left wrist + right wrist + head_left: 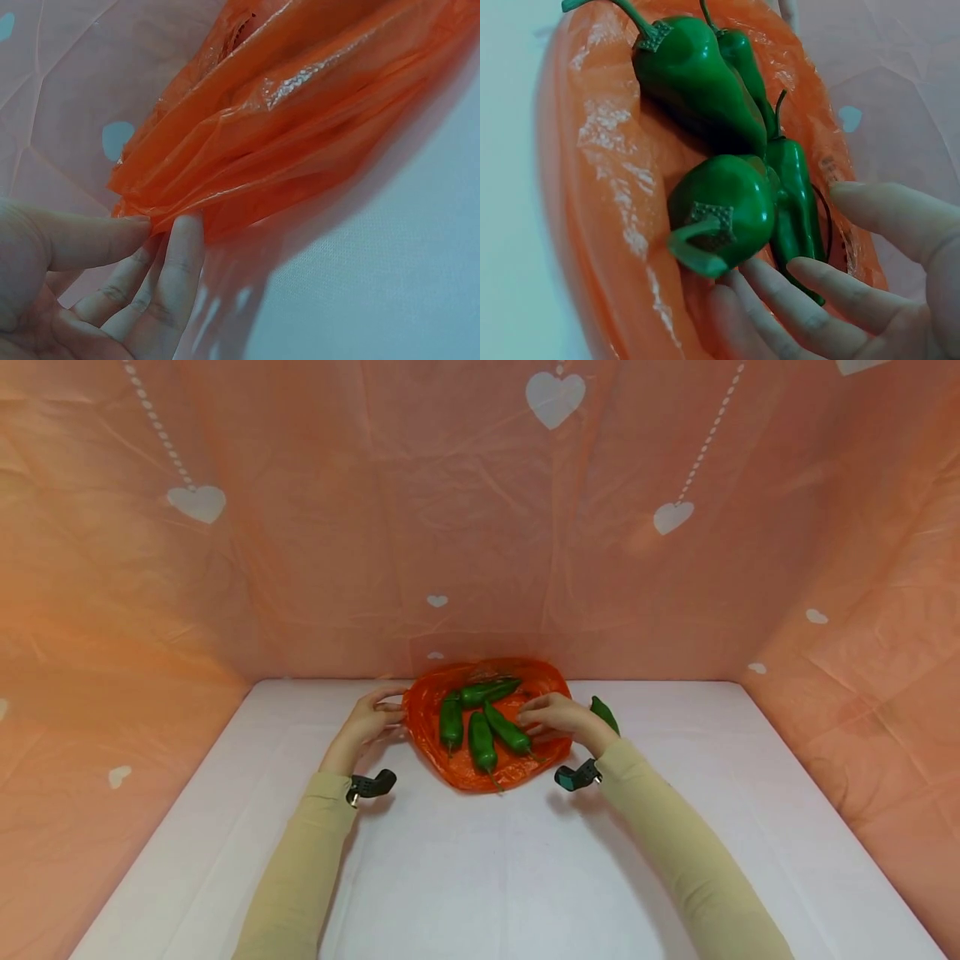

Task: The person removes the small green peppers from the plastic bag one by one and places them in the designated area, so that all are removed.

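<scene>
An orange plastic bag [457, 777] lies spread wide with several green peppers [482, 742] inside it. At the bag's left edge, my left hand [369, 718] pinches the gathered plastic between thumb and fingers, seen closely in the left wrist view [142, 285]. My right hand [555, 714] reaches over the bag's right side with its fingers apart and loosely bent. In the right wrist view its fingertips are beside or touching the nearest green pepper [724, 199], whose stem points toward the camera; nothing is gripped.
Another green pepper [604, 714] lies on the white table [450, 877] outside the bag, partly behind my right wrist. An orange sheet [480, 568] with white hearts hangs behind the table and along both sides. Each wrist wears a black camera mount [372, 783].
</scene>
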Available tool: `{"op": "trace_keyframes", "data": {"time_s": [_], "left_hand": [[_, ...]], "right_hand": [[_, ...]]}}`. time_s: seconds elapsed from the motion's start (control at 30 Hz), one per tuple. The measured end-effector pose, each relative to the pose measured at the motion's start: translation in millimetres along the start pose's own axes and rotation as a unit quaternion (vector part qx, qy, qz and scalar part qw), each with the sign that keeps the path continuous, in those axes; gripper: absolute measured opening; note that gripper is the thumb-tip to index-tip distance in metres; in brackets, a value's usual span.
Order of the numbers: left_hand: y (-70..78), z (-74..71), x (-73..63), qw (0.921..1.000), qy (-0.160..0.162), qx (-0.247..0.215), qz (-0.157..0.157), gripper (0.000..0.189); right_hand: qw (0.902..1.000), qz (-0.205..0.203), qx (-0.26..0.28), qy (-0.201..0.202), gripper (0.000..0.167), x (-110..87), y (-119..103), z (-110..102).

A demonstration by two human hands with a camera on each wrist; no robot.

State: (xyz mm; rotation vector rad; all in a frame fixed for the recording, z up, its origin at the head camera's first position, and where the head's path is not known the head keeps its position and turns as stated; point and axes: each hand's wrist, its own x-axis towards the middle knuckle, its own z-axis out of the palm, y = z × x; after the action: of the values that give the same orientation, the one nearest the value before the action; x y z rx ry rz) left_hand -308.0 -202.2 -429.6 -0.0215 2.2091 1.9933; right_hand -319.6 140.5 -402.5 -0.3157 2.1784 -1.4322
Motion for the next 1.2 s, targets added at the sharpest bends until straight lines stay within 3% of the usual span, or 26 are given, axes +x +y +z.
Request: {"op": "trace_keyframes", "data": {"time_s": [0.8, 1.2], "left_hand": [[1.1, 0.4, -3.0, 0.9999, 0.001, 0.011, -0.004, 0.052], [3.7, 1.6, -3.7, 0.9999, 0.003, 0.006, -0.008, 0.051]], "right_hand": [[0.998, 0.032, -0.042, 0.036, 0.045, 10.7, 3.6, 12.7], [0.9979, 0.043, -0.036, 0.034, 0.045, 15.3, 1.8, 14.3]]}}
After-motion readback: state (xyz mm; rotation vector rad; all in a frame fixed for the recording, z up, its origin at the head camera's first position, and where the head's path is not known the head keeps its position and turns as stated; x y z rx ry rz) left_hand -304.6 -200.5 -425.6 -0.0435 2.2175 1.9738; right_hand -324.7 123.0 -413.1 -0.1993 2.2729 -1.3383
